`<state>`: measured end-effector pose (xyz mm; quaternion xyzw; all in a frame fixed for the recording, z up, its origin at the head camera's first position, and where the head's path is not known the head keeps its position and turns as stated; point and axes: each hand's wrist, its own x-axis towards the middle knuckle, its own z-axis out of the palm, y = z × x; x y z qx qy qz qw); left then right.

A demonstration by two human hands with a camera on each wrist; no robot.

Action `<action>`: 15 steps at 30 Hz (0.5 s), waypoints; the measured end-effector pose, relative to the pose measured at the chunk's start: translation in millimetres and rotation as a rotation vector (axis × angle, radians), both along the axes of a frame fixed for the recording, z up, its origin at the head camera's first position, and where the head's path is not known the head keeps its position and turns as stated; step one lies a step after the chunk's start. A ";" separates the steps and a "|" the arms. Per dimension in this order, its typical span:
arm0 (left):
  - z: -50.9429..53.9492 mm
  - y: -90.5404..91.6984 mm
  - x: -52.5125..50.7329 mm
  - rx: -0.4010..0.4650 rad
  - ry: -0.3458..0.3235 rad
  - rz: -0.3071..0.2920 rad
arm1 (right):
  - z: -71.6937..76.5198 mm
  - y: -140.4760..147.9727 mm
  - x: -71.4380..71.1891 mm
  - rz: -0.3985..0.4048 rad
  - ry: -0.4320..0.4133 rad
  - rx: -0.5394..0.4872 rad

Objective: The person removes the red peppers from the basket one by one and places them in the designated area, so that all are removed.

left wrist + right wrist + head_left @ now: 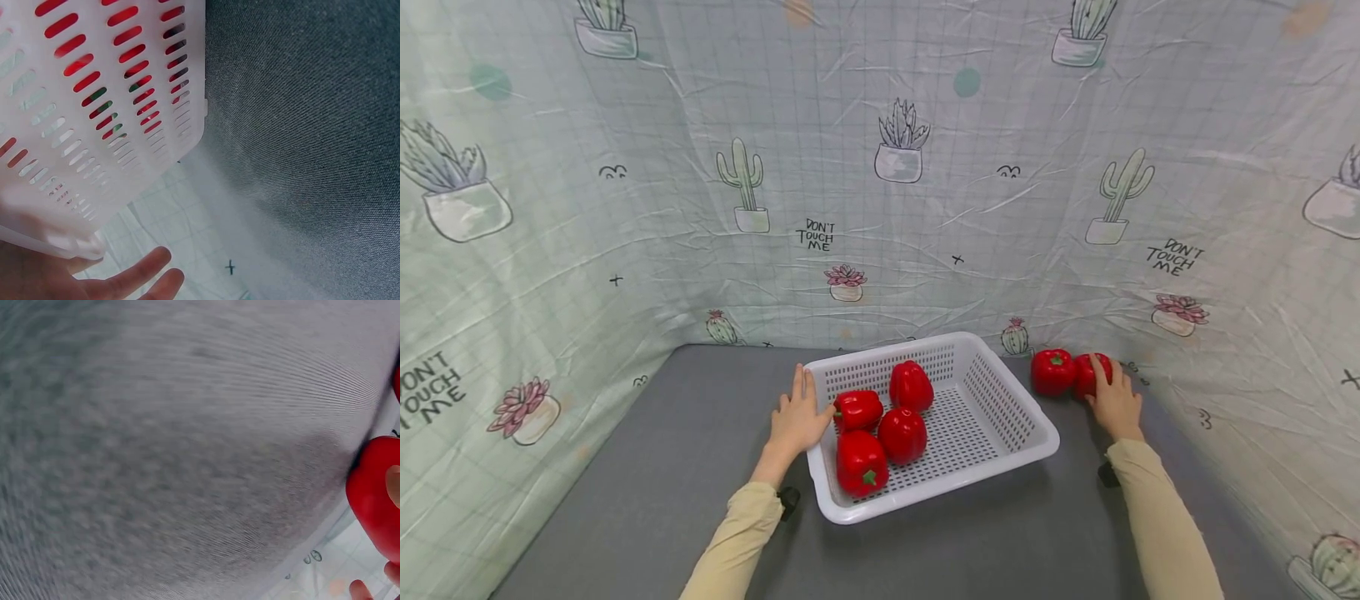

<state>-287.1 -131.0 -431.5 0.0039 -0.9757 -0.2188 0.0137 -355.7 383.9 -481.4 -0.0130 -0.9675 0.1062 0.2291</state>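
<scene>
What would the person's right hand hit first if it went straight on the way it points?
The right hand would first meet the glossy red bell pepper it is touching, the right one of a pair; behind that, probably the pale cactus-print fabric backdrop, though depth is unclear.

Right hand [1117, 407] partly covering red pepper [1083, 381], both cropped in right wrist view; head view cropping sleeves [1163, 521]

Grey table [955, 550] beneath white basket [943, 484], two red peppers [1052, 372]
</scene>
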 end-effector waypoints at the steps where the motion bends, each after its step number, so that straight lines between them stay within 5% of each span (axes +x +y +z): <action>1: 0.0 0.0 0.0 0.001 0.002 0.000 | 0.9 -0.2 -0.2 0.000 -0.013 0.006; 9: 0.0 0.6 -0.2 0.009 0.010 -0.001 | 5.1 2.3 1.1 -0.007 -0.095 0.021; 15: -0.5 -0.6 -0.3 0.012 0.002 -0.003 | 4.4 5.6 3.5 0.004 -0.083 0.047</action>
